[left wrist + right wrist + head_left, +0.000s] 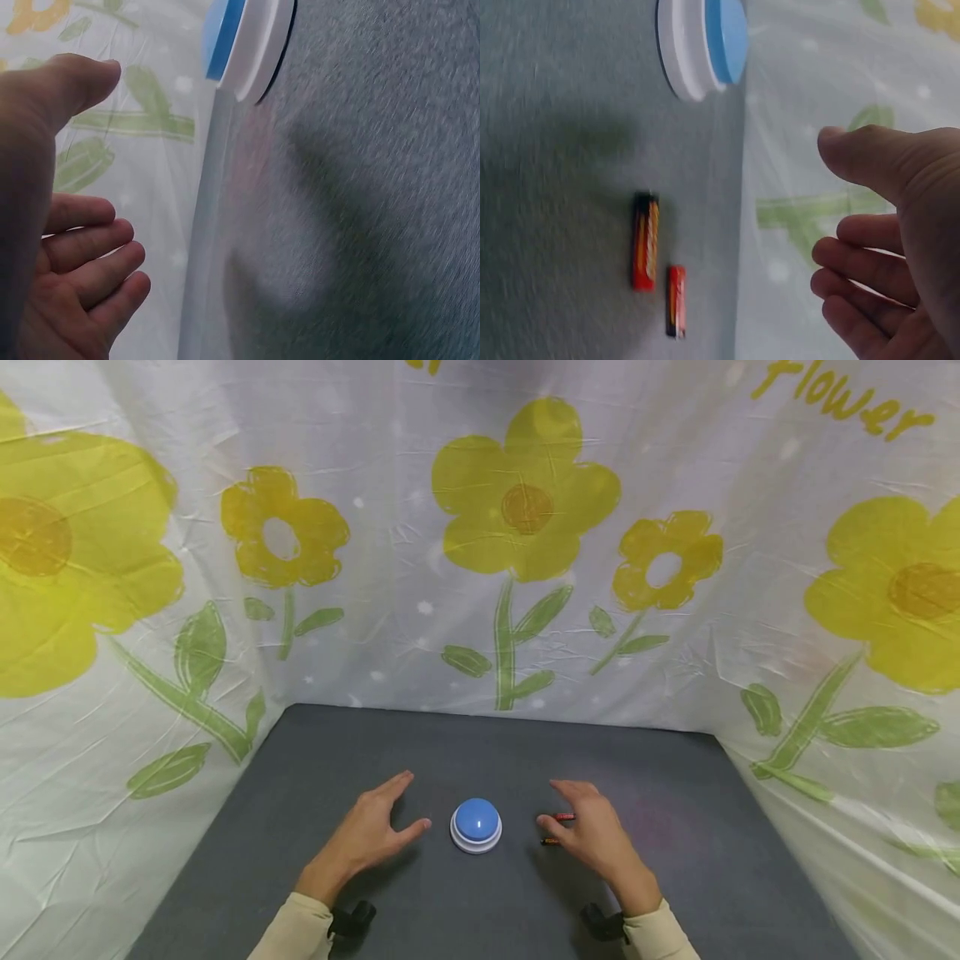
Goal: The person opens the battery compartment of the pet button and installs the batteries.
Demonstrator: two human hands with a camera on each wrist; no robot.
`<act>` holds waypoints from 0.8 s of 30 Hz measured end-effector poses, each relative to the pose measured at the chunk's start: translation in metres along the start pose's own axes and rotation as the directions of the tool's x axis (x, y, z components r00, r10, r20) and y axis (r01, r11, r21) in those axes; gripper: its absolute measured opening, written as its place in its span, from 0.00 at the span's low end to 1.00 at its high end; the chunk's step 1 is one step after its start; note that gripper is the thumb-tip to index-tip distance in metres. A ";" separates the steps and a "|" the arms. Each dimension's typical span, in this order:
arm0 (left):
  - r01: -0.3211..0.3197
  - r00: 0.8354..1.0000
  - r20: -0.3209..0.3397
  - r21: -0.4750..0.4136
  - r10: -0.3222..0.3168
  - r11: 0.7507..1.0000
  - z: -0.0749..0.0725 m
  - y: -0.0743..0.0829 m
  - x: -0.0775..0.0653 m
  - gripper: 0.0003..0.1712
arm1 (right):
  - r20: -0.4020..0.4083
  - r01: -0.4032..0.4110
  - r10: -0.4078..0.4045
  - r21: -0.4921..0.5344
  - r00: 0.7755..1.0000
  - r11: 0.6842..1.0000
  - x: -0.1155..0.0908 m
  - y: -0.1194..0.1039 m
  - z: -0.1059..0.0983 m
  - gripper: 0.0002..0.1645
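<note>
A round push button (477, 820) with a blue dome and a white base sits on the dark grey table, between the two hands. To its left my left hand (372, 823) hovers over the table, thumb spread from the fingers, holding nothing. My right hand (594, 828) hovers on the other side, thumb also apart and palm free. Below the right hand lie two batteries, partly hidden by it in the head view. In the right wrist view one battery (646, 241) is black and red, and the other battery (676, 301) is red with a dark end.
The dark grey table (480, 747) ends at a white curtain (390, 635) printed with yellow flowers, which encloses it at the back and both sides. Dark straps with small mounts (352, 920) sit on both wrists, below beige sleeves.
</note>
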State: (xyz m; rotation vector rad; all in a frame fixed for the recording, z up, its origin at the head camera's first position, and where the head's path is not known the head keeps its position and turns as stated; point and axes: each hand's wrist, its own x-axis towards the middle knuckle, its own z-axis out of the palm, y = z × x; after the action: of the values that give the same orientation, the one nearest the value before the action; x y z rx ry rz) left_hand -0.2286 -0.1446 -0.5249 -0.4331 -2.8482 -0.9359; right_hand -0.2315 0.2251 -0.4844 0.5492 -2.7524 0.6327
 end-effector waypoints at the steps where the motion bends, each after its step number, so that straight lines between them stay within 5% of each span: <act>1: -0.007 1.000 0.001 -0.008 0.007 1.000 0.002 0.001 0.001 0.51 | 0.009 0.000 0.000 0.006 1.000 1.000 0.001 -0.002 0.002 0.36; 24: -0.144 0.989 0.023 -0.097 0.146 0.985 0.051 0.014 0.010 0.41 | 0.097 0.114 -0.122 0.086 0.988 0.990 0.008 -0.018 0.062 0.35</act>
State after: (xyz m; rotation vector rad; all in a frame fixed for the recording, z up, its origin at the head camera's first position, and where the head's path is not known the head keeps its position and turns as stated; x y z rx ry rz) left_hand -0.2344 -0.1011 -0.5558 -0.6601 -2.7609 -1.0483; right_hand -0.2418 0.1788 -0.5287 0.7772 -2.7727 0.7074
